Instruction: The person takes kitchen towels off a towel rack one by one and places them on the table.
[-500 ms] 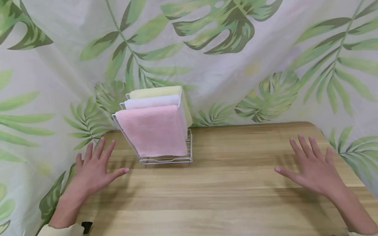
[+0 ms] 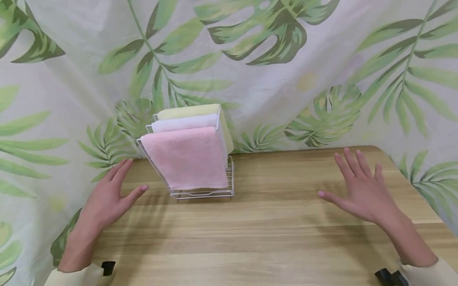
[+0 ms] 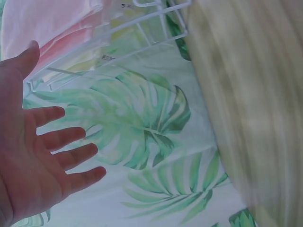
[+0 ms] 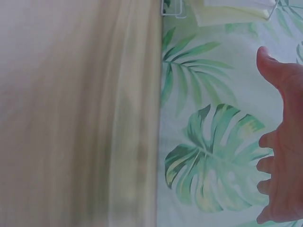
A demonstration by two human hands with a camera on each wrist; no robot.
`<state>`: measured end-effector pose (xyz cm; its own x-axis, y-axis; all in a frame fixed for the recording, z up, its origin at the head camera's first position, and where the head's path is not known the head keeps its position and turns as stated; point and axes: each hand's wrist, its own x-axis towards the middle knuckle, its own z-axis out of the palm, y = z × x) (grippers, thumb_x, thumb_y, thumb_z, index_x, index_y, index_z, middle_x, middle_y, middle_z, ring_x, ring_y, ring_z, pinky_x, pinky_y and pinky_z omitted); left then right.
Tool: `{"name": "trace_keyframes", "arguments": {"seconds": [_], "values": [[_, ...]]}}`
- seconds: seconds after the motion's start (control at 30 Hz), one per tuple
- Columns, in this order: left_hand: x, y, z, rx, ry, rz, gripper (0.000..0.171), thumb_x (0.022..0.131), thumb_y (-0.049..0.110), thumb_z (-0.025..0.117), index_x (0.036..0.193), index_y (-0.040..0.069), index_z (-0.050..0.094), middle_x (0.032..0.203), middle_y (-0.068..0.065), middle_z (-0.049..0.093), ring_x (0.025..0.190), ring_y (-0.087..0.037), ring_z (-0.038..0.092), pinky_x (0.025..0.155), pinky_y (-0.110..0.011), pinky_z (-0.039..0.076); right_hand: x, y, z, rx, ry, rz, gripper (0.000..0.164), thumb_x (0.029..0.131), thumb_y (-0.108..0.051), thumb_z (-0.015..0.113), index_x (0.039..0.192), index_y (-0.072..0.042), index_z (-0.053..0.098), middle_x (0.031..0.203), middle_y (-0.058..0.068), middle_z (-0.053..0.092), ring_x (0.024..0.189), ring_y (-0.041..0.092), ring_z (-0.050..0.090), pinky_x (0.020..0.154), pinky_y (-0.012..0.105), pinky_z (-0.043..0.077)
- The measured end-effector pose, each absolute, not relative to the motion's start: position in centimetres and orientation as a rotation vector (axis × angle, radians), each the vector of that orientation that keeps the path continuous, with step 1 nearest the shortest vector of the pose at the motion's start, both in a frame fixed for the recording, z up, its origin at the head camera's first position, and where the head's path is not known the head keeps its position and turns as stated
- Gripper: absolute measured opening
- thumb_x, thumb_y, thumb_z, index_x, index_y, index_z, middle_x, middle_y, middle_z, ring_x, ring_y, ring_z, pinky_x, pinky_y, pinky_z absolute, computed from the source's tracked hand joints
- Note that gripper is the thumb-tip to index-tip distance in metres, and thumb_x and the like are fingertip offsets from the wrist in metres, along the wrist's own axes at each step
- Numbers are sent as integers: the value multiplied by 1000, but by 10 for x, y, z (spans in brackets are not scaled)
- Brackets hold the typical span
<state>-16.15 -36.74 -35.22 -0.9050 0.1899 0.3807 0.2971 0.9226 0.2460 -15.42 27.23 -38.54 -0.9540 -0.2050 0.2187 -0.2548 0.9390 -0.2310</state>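
Observation:
A white wire rack (image 2: pixel 202 194) stands toward the back left of the wooden table. Over its bars hang a pink towel (image 2: pixel 186 159), a white towel (image 2: pixel 182 123) behind it and a yellow towel (image 2: pixel 189 111) at the rear. To the rack's left my left hand (image 2: pixel 105 200) hovers with straight fingers, thumb pointing at the rack and apart from it. In the left wrist view its palm (image 3: pixel 33 165) holds nothing. Well to the right, my right hand (image 2: pixel 368 194) is spread above the table, holding nothing.
The wooden table (image 2: pixel 250 238) has a rounded far right corner. Behind it hangs a cloth (image 2: pixel 264 91) printed with green leaves, which also shows along the left side. Dark straps or devices (image 2: pixel 390 277) sit at the sleeve cuffs.
My right hand has moved left and a little farther forward. The left hand has turned, its fingers now closer together and its thumb slightly higher. The rack and towels have stayed put.

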Motion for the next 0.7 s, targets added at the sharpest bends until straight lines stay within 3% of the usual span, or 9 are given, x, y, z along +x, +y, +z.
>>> {"name": "trace_keyframes", "arguments": {"seconds": [0.5, 0.53, 0.6, 0.7], "values": [[-185, -342, -330, -433, -2477, -623, 74, 97, 27, 81, 160, 6, 48, 153, -33, 55, 137, -58, 53, 105, -77, 45, -167, 236, -359, 425, -2864, 528, 118, 93, -72, 69, 173, -10, 9, 181, 18, -2, 168, 43, -9, 122, 87, -2], [-186, -341, -329, -437, -2459, -630, 72, 97, 26, 80, 159, 6, 50, 152, -32, 57, 136, -57, 54, 105, -74, 47, -168, 233, -357, 433, -2861, 531, 118, 93, -73, 69, 173, -10, 9, 181, 18, -2, 168, 43, -10, 123, 87, -2], [-188, -338, -327, -451, -2415, -661, 69, 96, 21, 81, 157, 6, 53, 148, -30, 60, 133, -54, 58, 110, -52, 54, -170, 228, -355, 445, -2853, 544, 117, 93, -73, 69, 173, -11, 9, 181, 19, -1, 168, 43, -9, 123, 86, -4], [-191, -334, -324, -456, -2368, -713, 66, 95, 15, 82, 155, 8, 56, 144, -26, 64, 128, -48, 62, 104, -15, 48, -172, 220, -353, 454, -2845, 560, 117, 93, -73, 68, 173, -12, 10, 181, 17, -1, 168, 42, -9, 124, 85, -5]]}}
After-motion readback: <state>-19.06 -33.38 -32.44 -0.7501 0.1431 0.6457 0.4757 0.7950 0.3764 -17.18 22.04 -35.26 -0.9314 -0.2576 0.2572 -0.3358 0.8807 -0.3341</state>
